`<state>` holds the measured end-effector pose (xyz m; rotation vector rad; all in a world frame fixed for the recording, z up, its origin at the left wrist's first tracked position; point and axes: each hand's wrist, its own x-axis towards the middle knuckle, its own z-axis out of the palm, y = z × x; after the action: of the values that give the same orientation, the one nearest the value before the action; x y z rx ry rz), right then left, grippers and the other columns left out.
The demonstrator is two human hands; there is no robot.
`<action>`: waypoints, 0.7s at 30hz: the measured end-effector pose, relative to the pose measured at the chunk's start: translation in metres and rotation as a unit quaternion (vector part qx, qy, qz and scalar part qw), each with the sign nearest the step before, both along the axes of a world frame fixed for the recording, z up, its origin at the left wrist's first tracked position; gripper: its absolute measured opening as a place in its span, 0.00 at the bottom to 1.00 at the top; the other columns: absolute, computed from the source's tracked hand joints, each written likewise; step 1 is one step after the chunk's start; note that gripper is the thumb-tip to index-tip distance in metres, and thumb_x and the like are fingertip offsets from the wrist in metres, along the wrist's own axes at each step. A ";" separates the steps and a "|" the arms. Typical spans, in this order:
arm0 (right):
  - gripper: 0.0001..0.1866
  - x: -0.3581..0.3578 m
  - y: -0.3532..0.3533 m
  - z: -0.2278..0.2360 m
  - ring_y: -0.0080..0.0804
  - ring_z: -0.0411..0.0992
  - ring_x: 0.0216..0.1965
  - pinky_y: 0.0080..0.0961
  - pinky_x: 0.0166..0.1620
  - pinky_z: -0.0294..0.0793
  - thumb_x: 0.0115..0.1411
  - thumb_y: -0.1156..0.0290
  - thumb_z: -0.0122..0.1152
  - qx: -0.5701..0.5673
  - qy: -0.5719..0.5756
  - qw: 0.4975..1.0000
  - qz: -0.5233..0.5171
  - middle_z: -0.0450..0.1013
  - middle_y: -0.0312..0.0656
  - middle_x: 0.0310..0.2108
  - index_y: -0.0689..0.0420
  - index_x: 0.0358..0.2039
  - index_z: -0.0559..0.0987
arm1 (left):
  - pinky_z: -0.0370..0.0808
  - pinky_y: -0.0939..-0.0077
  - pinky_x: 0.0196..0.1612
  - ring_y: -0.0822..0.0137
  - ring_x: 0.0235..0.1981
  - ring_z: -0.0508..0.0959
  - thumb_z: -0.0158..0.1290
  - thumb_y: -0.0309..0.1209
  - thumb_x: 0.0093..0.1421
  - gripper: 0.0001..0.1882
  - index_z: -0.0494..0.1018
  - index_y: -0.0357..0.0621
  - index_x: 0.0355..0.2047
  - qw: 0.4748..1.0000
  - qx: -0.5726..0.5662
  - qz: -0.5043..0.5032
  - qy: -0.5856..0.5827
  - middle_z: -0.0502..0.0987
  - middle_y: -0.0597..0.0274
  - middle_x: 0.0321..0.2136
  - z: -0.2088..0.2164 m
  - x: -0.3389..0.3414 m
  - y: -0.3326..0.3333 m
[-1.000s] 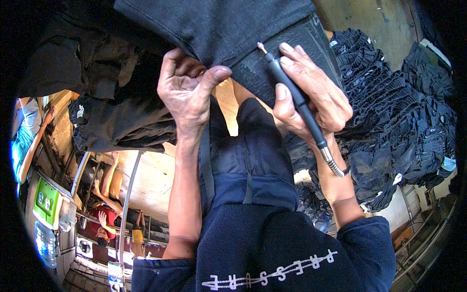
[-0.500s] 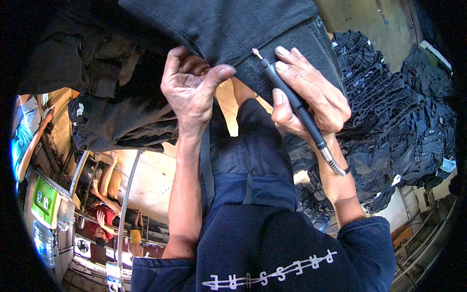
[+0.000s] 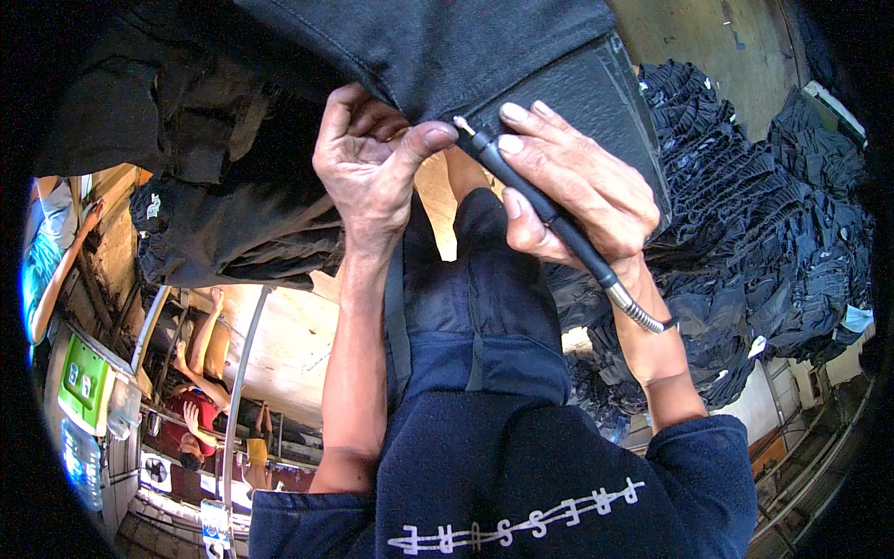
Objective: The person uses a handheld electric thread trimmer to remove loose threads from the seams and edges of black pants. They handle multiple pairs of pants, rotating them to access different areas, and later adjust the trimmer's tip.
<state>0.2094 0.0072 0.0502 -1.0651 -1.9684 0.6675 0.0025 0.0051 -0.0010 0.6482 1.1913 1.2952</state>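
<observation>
Gripping a black pen-like tool [image 3: 545, 207] — the person's right hand [image 3: 596, 196], fingers [image 3: 549, 163] clamped on it; pale tip [image 3: 464, 125] just beside the left thumb [image 3: 426, 142]; left hand [image 3: 374, 182] curled at the lower edge of the dark cloth [image 3: 466, 51], cannot tell whether its fingers pinch it; cloth lies over a black board [image 3: 596, 102]; heaped dark garments [image 3: 754, 224] at right.

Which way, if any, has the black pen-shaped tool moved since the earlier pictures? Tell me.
Yes: judged against the heap of black clothes, the pen-shaped tool has moved left and slightly down in the picture, nearer the left hand.
</observation>
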 end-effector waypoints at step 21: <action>0.17 0.002 -0.003 0.000 0.56 0.86 0.49 0.52 0.58 0.84 0.54 0.79 0.65 0.006 -0.015 0.996 -0.087 0.85 0.62 0.40 0.72 0.44 0.86 | 0.78 0.83 0.40 0.77 0.35 0.78 0.79 0.22 0.52 0.33 0.70 0.36 0.53 1.000 -0.008 -0.007 0.018 0.78 0.64 0.34 0.002 -0.003 -0.003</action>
<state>0.2117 0.0040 0.0497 -1.2296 -1.8750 0.5475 -0.0001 0.0020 0.0005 0.6705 1.2236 1.2657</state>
